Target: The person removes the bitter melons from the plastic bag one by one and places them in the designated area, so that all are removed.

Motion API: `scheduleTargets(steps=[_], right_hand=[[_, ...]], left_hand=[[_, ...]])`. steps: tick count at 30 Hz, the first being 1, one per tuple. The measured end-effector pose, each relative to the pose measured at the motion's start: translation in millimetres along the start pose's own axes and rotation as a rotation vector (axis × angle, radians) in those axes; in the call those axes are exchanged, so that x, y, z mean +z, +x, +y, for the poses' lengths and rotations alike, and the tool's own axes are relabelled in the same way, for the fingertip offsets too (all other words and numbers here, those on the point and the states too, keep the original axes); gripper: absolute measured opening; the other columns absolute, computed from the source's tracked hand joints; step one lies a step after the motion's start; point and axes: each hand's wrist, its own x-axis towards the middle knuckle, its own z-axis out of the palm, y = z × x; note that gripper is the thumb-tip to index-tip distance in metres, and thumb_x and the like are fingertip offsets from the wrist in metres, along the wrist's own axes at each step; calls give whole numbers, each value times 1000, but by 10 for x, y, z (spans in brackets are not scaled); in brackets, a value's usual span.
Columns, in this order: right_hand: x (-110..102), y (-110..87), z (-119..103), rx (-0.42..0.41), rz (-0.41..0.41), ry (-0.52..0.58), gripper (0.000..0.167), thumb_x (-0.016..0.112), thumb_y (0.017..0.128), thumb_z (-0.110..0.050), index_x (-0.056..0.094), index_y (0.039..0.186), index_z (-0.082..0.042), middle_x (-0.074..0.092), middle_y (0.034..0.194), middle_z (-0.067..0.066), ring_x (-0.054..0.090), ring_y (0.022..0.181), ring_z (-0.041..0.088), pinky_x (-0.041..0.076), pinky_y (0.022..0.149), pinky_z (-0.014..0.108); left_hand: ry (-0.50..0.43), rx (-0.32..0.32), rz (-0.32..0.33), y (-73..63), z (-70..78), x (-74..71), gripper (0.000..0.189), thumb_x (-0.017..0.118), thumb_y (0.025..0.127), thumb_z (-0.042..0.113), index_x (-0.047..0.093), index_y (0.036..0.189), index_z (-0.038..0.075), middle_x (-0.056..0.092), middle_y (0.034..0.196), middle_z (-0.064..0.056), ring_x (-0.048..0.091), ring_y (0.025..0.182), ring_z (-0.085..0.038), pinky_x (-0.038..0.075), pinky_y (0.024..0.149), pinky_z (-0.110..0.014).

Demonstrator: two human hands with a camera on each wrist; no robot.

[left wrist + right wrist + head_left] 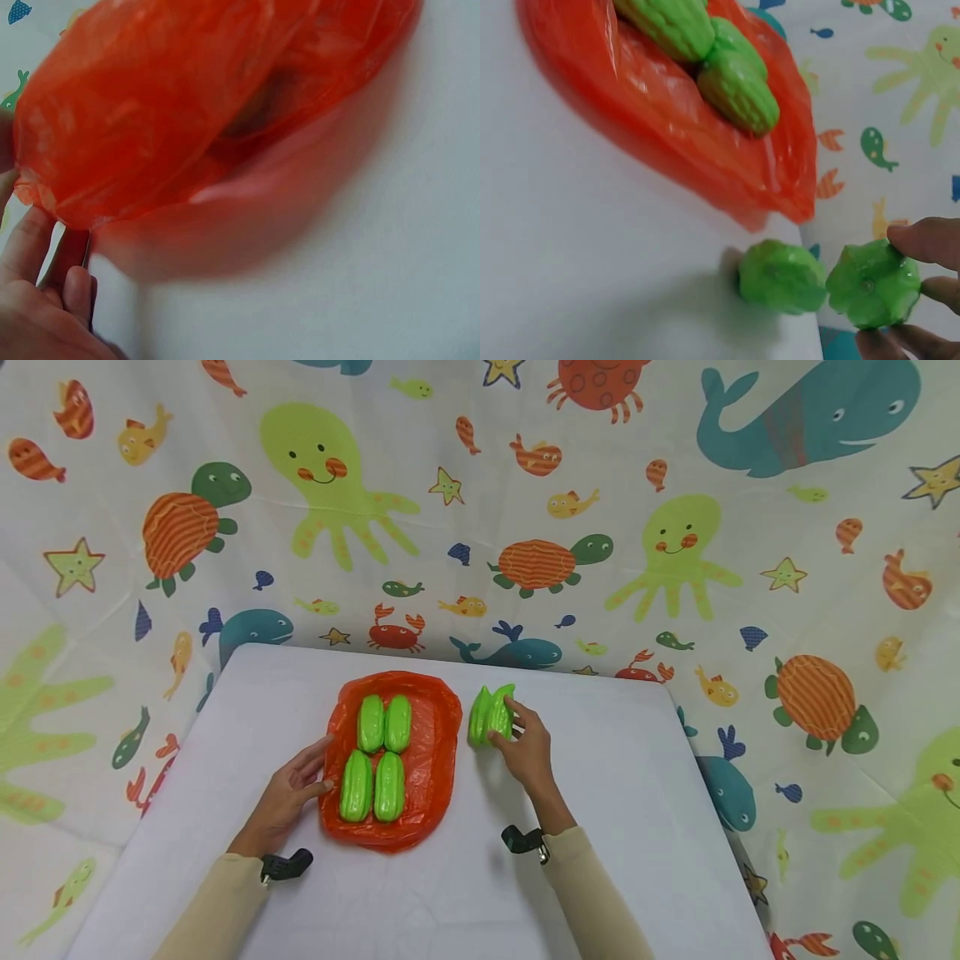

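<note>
A red plastic-wrapped tray (429, 777) carries several ridged green toy vegetables (356, 786) in two rows. My left hand (288, 789) holds the tray's left rim, with thumb and fingertips right at its edge. Only the tray's red underside and a few fingers show in the left wrist view. Right of the tray, two more ridged green pieces with pointed tips sit side by side. My right hand (527, 747) grips the right-hand green piece (874, 285) between thumb and fingers. The other green piece (782, 276) stands beside it on the table.
The white-covered table (450, 902) extends around the tray, mostly toward my body and the right. Behind it hangs a white curtain (420, 435) printed with sea animals, close to the table's far edge. Each wrist carries a black camera mount (288, 865).
</note>
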Motion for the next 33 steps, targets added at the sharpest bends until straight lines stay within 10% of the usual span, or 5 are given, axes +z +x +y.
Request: scheduleTargets(steps=[33], right_hand=[[-157,441,480,230,-85,-117,70,77,97,-13,48,161,-20,42,167,16,49,150,39,47,120,53]], left_hand=[[3,-5,10,-23,21,17,78,67,105,15,26,170,21,20,179,-10,16,166,-34,31,123,-15]])
